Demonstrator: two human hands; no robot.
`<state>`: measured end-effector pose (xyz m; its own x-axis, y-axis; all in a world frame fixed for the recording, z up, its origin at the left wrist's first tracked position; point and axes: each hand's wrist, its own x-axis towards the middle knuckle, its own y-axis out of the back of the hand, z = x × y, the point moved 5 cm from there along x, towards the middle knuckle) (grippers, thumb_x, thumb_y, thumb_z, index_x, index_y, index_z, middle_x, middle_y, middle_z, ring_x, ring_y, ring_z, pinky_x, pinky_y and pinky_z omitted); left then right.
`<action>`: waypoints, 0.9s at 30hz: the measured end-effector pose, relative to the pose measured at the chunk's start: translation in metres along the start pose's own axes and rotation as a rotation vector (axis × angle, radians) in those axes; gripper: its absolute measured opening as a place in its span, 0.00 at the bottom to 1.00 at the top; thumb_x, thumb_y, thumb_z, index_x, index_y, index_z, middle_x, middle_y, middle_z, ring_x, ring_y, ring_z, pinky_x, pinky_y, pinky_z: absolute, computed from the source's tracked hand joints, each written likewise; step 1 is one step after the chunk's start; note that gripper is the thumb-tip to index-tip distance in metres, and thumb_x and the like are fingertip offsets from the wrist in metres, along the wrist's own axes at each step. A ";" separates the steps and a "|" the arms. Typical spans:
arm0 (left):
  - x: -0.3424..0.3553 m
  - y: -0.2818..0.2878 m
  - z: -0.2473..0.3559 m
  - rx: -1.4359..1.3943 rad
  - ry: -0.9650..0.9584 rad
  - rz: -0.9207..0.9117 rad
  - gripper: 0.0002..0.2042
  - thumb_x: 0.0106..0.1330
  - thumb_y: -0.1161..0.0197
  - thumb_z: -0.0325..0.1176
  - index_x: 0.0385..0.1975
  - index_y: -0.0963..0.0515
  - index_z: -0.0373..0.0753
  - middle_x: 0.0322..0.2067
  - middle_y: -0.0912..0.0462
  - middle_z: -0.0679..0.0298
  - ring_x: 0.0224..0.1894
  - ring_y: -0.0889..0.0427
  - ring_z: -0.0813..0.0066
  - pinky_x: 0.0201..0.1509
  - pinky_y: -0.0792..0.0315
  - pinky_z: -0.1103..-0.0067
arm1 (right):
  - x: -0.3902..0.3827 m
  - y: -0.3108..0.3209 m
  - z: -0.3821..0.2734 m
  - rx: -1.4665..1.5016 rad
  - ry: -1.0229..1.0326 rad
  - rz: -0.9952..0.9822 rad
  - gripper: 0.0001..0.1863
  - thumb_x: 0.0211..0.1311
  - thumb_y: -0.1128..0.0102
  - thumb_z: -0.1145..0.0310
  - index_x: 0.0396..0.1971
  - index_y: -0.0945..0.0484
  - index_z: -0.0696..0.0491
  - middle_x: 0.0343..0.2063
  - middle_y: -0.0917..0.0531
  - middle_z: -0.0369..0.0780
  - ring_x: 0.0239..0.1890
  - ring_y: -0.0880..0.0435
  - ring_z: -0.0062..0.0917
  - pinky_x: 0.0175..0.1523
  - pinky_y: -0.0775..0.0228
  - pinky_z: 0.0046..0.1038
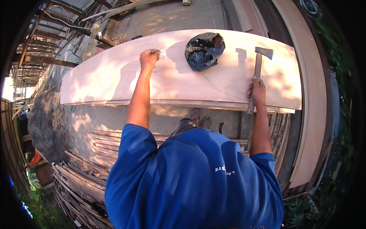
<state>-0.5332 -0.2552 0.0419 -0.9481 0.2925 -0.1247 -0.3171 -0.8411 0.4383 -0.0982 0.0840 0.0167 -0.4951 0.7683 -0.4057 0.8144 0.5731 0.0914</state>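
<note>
While my left hand [150,58] is closed in a pinch over the pale plywood sheet [95,78], a few thin nails [161,57] stick out from between my fingertips toward the right. How many I have there I cannot tell, as my fingers cover part of them. My right hand [259,91] is wrapped around the lower part of the wooden handle of a hatchet [258,65], whose metal head points away from me, its flared edge to the right. The end of the handle reaches just past the sheet's near edge.

Between my hands, nearer the far edge of the sheet, sits a black plastic bag [210,61], its mouth crumpled and open. Inside I see a heap of loose, silvery nails [198,57] lying at all angles on the left side; the right side of the bag's inside is too dark to make out. The bag rests on the plywood, well apart from both hands. Below the sheet's near edge, to the left, wooden slats [108,148] lie on the ground in a row.
</note>
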 end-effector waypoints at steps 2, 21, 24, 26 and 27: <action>0.008 0.045 -0.046 0.126 0.033 0.055 0.11 0.60 0.29 0.32 0.41 0.10 0.37 0.34 0.09 0.61 0.36 0.12 0.70 0.47 0.20 0.74 | 0.003 -0.006 0.002 -0.009 -0.001 -0.021 0.20 0.77 0.43 0.48 0.37 0.30 0.52 0.20 0.27 0.34 0.15 0.26 0.21 0.18 0.33 0.29; -0.014 0.034 -0.075 0.916 -0.387 0.023 0.29 0.79 0.54 0.57 0.75 0.35 0.53 0.79 0.42 0.66 0.82 0.49 0.53 0.81 0.62 0.41 | 0.005 0.001 0.007 -0.002 -0.048 -0.022 0.18 0.79 0.45 0.49 0.44 0.28 0.50 0.21 0.27 0.33 0.15 0.28 0.19 0.18 0.36 0.26; 0.007 0.066 -0.086 0.900 -0.443 0.072 0.29 0.79 0.52 0.54 0.76 0.36 0.51 0.79 0.41 0.65 0.80 0.45 0.51 0.78 0.52 0.45 | 0.003 -0.005 0.003 0.013 -0.043 -0.016 0.17 0.80 0.46 0.50 0.43 0.28 0.50 0.21 0.27 0.33 0.15 0.28 0.19 0.18 0.36 0.26; 0.019 0.083 -0.096 0.930 -0.413 0.081 0.29 0.79 0.52 0.53 0.76 0.35 0.49 0.79 0.41 0.65 0.80 0.44 0.52 0.79 0.50 0.50 | -0.002 -0.010 -0.001 -0.001 -0.044 -0.005 0.17 0.80 0.46 0.50 0.42 0.28 0.50 0.21 0.27 0.33 0.15 0.28 0.19 0.18 0.36 0.26; 0.026 0.092 -0.101 0.935 -0.393 0.098 0.29 0.79 0.52 0.53 0.76 0.35 0.49 0.79 0.40 0.64 0.80 0.44 0.52 0.79 0.50 0.49 | -0.005 -0.012 -0.002 -0.015 -0.049 0.007 0.17 0.80 0.46 0.50 0.40 0.29 0.50 0.20 0.27 0.33 0.15 0.28 0.19 0.18 0.36 0.26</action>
<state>-0.5891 -0.3704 -0.0109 -0.8409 0.5116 0.1765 0.0665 -0.2259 0.9719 -0.1062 0.0734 0.0199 -0.4736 0.7577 -0.4490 0.8131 0.5721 0.1079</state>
